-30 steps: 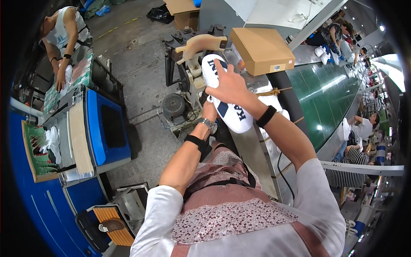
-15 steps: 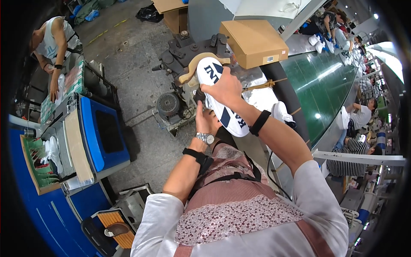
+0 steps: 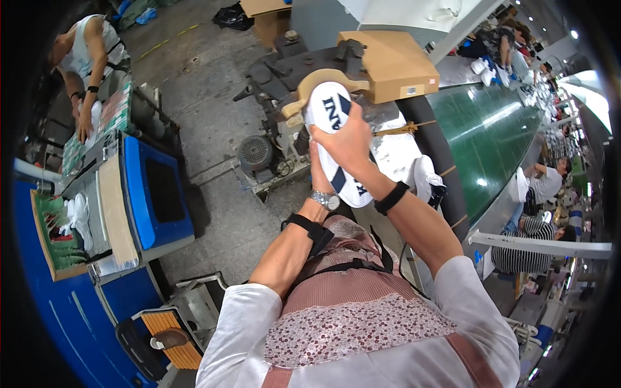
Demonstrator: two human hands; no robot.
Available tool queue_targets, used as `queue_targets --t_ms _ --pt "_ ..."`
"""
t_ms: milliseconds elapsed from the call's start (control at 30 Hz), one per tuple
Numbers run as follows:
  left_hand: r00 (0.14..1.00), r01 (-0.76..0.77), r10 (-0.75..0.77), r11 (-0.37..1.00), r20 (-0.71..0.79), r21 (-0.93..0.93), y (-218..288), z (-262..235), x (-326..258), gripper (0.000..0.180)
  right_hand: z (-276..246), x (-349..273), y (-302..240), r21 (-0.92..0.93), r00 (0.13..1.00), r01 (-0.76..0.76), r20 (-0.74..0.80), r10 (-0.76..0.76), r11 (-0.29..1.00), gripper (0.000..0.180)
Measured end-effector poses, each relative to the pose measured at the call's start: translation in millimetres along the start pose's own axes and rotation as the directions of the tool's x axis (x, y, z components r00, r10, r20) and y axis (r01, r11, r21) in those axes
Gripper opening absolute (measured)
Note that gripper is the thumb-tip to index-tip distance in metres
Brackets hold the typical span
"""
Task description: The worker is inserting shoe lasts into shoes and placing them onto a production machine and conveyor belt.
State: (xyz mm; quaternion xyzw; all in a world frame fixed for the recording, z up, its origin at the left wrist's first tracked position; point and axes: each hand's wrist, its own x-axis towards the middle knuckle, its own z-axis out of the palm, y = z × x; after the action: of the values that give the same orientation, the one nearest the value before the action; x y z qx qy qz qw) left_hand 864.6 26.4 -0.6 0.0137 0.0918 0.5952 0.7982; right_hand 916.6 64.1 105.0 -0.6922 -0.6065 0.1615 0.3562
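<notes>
A white shoe [image 3: 325,110] is held sole up, with dark blue patches and dark lettering on its sole. My right hand [image 3: 348,143] is closed over the sole from the right, its thumb lying across the middle. My left hand [image 3: 317,169] grips the shoe from below on the left; most of its fingers are hidden behind the shoe. The toe end lies against a curved tan bar [image 3: 328,79] on a dark metal machine [image 3: 272,74]. Whether the two touch firmly, I cannot tell.
A cardboard box [image 3: 391,64] stands behind the machine. To the right are another white shoe [image 3: 425,180] and a green conveyor belt [image 3: 482,139]. A motor [image 3: 255,152] sits low at the left. A co-worker [image 3: 94,55] handles something white at the far left.
The shoe has shifted slightly right and stands more upright. My left hand has slid further behind it, so its fingers show less.
</notes>
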Motion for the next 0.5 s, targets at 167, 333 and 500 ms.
queue_targets --t_ms 167,333,500 --pt "0.979 0.015 0.003 0.996 -0.205 0.085 -5 -2 -8 0.068 -4 -13 1 0.031 0.971 0.219 -0.100 -0.215 0.975 0.084" --pt "0.957 0.241 -0.290 0.807 0.006 0.539 25 -12 -70 0.072 -51 -89 11 0.383 0.999 -0.037 0.041 0.023 0.923 0.075" --pt "0.950 0.181 -0.310 0.595 0.017 0.783 91 -17 -108 0.061 -85 -116 58 0.746 0.768 -0.640 0.618 0.167 0.184 0.058"
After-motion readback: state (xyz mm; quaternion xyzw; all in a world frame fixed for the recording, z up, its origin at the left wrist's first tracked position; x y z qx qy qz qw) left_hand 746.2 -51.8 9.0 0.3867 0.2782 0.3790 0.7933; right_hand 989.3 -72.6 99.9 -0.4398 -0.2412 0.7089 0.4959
